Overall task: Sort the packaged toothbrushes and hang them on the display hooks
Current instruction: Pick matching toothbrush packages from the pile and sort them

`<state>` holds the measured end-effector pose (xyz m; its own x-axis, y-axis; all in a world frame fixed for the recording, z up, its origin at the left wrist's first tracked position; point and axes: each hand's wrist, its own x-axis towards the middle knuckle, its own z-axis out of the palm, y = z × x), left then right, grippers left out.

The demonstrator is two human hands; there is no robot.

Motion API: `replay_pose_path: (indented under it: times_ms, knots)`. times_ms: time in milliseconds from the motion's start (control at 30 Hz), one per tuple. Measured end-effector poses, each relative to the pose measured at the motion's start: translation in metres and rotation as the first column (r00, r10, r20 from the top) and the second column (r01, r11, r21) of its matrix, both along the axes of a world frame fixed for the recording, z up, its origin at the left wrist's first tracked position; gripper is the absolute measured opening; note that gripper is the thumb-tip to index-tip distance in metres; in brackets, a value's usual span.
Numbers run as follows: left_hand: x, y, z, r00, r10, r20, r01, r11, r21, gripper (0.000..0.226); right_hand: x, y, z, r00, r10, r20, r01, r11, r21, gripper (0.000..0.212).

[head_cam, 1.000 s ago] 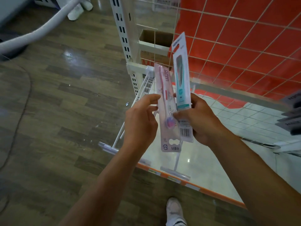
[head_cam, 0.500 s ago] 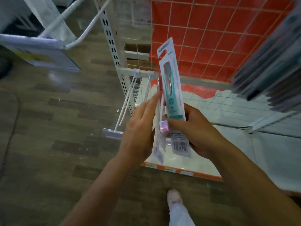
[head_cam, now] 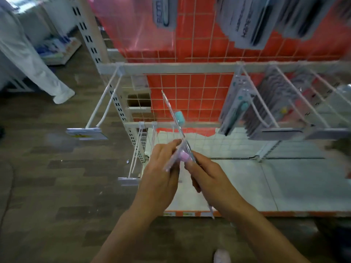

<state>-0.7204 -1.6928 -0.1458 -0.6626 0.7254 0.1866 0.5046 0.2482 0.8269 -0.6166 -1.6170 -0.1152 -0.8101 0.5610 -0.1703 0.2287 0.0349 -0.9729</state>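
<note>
head view, hands: left hand [head_cam: 161, 168] and right hand [head_cam: 207, 173] meet in front of the rack, fingers curled onto two toothbrush packs held edge-on to the camera.
head view, teal pack [head_cam: 177, 118]: stands up from the right hand's pinch, tilted left, its cap end near the lower rail.
head view, pink pack [head_cam: 176, 156]: sits between both hands; the left fingers press its left face.
head view, hooks: an empty hook [head_cam: 106, 103] sticks out at left, a lower hook [head_cam: 135, 154] just beside the left hand, filled hooks [head_cam: 266, 107] at right.
handling, my guess: light, thin, stiff card with a slick plastic blister; likely to slide against each other. best pinched at the card edge below the hang hole, leaving the hole free.
blur: exact finger placement is hard to tell.
</note>
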Motion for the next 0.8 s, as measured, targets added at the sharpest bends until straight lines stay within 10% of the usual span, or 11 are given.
replay_pose_path:
  times_ms: [433, 800]
  knots:
    - [0.053, 0.033, 0.107, 0.976, 0.051, 0.21, -0.099, 0.969, 0.225, 0.015, 0.083, 0.052, 0.075, 0.912, -0.361, -0.196, 0.351, 0.933, -0.086, 0.019]
    - [0.104, 0.088, 0.134, 0.973, -0.001, 0.23, -0.045, 0.98, 0.191, 0.034, 0.131, 0.097, 0.095, 0.938, -0.289, -0.189, 0.259, 0.951, -0.168, 0.019]
